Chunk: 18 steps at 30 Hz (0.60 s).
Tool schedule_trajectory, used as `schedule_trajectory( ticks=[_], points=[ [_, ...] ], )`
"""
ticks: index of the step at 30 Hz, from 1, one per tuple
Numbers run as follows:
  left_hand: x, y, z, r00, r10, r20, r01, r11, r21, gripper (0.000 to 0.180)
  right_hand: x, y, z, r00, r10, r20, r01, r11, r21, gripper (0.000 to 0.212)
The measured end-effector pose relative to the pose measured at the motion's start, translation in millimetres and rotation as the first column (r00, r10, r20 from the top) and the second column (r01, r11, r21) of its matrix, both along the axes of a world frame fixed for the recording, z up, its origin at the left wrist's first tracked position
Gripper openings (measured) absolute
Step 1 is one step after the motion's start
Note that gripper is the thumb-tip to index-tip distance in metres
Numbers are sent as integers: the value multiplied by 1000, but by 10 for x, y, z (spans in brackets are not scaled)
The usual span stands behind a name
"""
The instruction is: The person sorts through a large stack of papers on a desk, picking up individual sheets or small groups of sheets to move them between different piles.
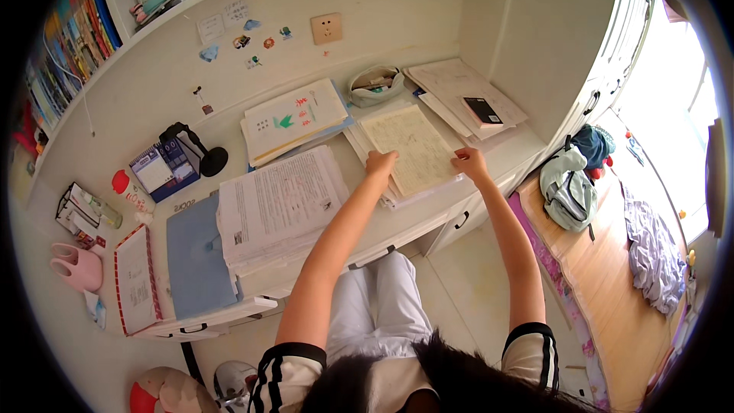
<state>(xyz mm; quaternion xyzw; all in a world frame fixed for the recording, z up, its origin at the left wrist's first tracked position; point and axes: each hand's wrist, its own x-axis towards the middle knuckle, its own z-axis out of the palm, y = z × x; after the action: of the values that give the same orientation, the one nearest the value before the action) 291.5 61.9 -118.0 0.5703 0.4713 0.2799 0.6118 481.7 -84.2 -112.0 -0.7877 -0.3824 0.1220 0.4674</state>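
Observation:
A stack of yellowish sheets point(413, 141) covered in handwriting lies on top of white papers on the desk. My left hand point(381, 163) grips the stack's left edge with its fingers closed. At the lower right edge, my right hand point(469, 162) pinches the same sheets between thumb and fingers. How many sheets are held does not show. Left of my hands lies a thick stack of printed papers point(283, 203) with red marks. Behind that is a pile of papers point(298, 118) topped by a sheet with a green and red drawing.
An open pale green pencil case point(376, 86) stands at the back. Papers point(466, 92) bearing a black notebook point(482, 112) lie to the right. Leftward are a blue folder point(200, 260), a desk calendar point(164, 168) and a black round-based stand point(213, 160). A backpack point(569, 187) rests beyond the desk's right end.

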Motion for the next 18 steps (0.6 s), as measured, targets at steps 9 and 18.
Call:
schedule_trajectory(
  ticks=[9,18],
  points=[
    [-37,-187,112,998,36,-44,-35,999,26,32,89,-128,-2,976,-31,-215,14,997,-78,27],
    [-197,-252,195,967,-63,248,63,998,11,16,-265,-406,467,968,-47,-246,57,998,35,31]
  ],
)
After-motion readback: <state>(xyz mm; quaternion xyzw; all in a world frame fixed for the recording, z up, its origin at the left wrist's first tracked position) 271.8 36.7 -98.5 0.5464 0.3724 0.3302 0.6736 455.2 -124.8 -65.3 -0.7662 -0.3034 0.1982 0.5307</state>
